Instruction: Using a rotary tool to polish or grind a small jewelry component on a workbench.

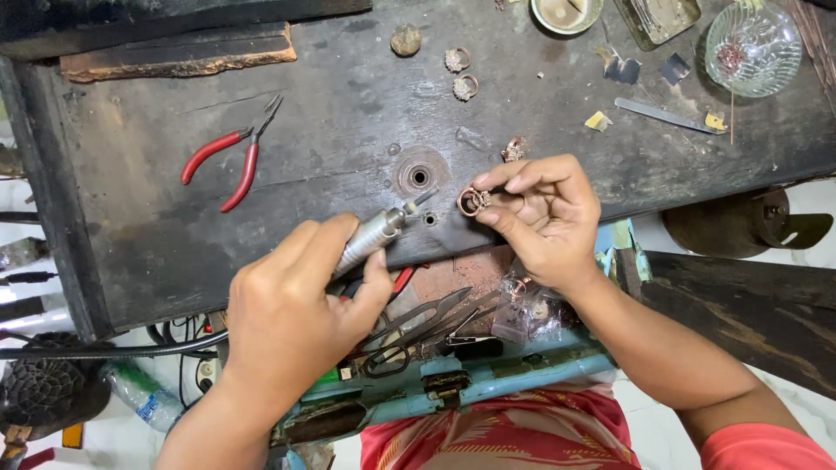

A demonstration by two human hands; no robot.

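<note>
Even, soft daylight; sharp focus, faint shadows, no glare.

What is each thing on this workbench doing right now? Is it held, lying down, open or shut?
Left hand: closed around the rotary tool.
Rotary tool: held, tip pointing at the ring.
Right hand: pinching the ring.
Ring: held above the bench edge.
Red pliers: lying flat, handles spread apart.
Two rings: lying loose on the bench.
Glass bowl: upright.
Metal file: lying flat.
</note>
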